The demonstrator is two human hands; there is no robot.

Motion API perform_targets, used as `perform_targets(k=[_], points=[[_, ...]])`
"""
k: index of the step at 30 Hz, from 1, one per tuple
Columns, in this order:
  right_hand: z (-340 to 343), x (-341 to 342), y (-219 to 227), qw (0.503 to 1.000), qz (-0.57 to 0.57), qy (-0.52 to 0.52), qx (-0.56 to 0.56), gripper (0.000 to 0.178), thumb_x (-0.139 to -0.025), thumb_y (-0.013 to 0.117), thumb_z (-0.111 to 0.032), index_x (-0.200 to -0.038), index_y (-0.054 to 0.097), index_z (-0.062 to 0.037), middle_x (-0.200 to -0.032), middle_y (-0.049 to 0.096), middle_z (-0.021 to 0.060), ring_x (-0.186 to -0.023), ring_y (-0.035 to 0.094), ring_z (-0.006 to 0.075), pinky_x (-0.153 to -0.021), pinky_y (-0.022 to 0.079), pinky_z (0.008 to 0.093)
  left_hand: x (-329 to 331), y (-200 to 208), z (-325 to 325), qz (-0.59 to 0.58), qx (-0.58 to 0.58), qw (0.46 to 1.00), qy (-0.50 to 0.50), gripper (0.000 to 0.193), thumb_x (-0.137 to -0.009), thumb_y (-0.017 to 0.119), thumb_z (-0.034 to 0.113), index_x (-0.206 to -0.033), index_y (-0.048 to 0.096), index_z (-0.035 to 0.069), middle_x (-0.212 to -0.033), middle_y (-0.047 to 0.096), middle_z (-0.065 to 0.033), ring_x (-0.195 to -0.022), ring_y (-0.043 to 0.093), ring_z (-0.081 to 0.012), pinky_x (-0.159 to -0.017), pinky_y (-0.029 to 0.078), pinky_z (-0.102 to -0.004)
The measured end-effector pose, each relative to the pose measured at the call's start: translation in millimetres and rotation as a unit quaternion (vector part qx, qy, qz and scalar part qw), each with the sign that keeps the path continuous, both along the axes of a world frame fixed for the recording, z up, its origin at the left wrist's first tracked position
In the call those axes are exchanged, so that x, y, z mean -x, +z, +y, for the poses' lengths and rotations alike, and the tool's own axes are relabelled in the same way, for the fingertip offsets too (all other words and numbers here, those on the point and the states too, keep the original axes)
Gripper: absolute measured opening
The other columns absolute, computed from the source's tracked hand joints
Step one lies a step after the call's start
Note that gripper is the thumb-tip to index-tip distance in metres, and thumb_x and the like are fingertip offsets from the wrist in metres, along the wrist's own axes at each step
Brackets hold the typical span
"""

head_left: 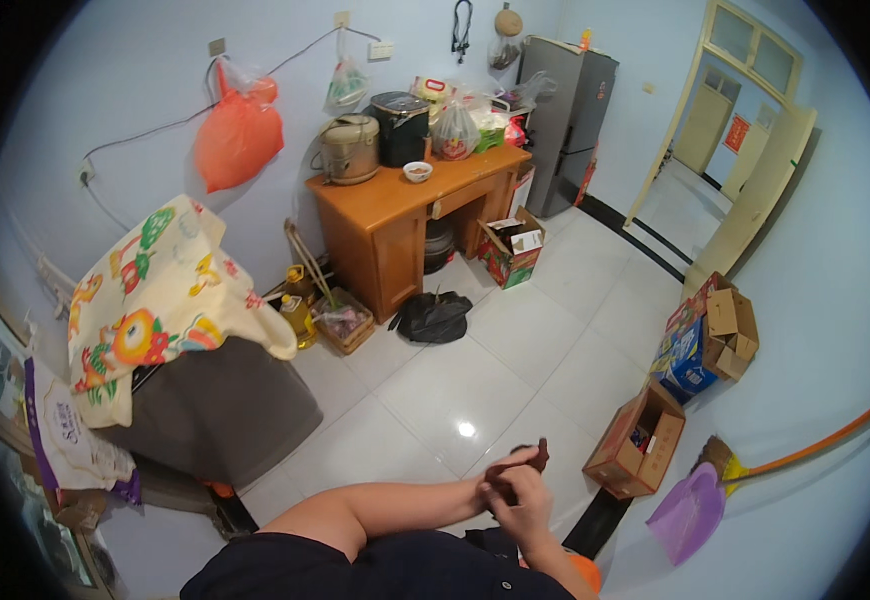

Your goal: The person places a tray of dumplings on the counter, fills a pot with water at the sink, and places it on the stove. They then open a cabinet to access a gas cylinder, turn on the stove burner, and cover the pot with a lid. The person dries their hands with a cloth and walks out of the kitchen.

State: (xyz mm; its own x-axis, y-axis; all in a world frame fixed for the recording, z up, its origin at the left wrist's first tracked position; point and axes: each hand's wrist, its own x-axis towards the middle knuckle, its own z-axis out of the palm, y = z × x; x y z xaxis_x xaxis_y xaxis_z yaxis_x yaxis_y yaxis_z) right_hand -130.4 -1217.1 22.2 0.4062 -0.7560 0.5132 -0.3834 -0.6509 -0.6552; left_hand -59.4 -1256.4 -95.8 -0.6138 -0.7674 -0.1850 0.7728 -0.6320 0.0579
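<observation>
Both my hands meet low in front of me, near the middle of the view. My left hand (511, 464) comes across from the left with its fingers bent. Over it lies my right hand (523, 508), its fingers curled closed and slightly blurred. A dark brown thing (542, 454) sticks out past the fingers, and more brown shows between the hands; its kind cannot be made out. Much of both hands' fingers is hidden where they overlap.
Ahead stands a wooden desk (370, 203) with a rice cooker (351, 150). A black bag (433, 318) lies on the tiled floor. To the right are an open carton (623, 455), a purple dustpan (690, 515) and a broom (805, 440). A cloth-covered grey piece (220, 410) stands left.
</observation>
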Motion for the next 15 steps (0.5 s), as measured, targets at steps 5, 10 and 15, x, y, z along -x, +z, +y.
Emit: perform_targets(k=[5,10,15], points=[[-140,82,-16,0.956,-0.127,-0.220,-0.149,0.013,-0.078,0.067,-0.009,-0.085,0.059,-0.0012,-0.074,0.060,0.0035,-0.070,0.058,0.0144,-0.065,0.047,0.0270,51,28,-85,-0.196,-0.033,0.980,-0.003,0.029,-0.093,0.041,0.035,-0.103,0.056,0.012,-0.094,0.062,-0.0024,-0.085,0.058,-0.0138,-0.077,0.048,-0.0301],[-291,169,-83,0.839,-0.336,-0.142,-0.404,0.030,-0.089,0.057,-0.026,-0.111,0.053,-0.0055,-0.103,0.058,0.0069,-0.091,0.056,0.0159,-0.077,0.047,0.0296,78,76,-212,-0.217,-0.016,0.976,-0.017,0.035,-0.094,0.038,0.033,-0.114,0.055,0.009,-0.112,0.059,-0.0026,-0.099,0.057,-0.0163,-0.086,0.046,-0.0330],[-377,201,-69,0.621,-0.461,0.086,-0.628,0.064,-0.088,0.038,-0.057,-0.130,0.039,-0.0100,-0.127,0.047,0.0071,-0.115,0.047,0.0217,-0.097,0.039,0.0380,117,80,-329,-0.127,-0.049,0.990,-0.026,0.033,-0.095,0.039,0.033,-0.109,0.056,0.009,-0.110,0.060,-0.0050,-0.098,0.058,-0.0197,-0.086,0.047,-0.0380]])
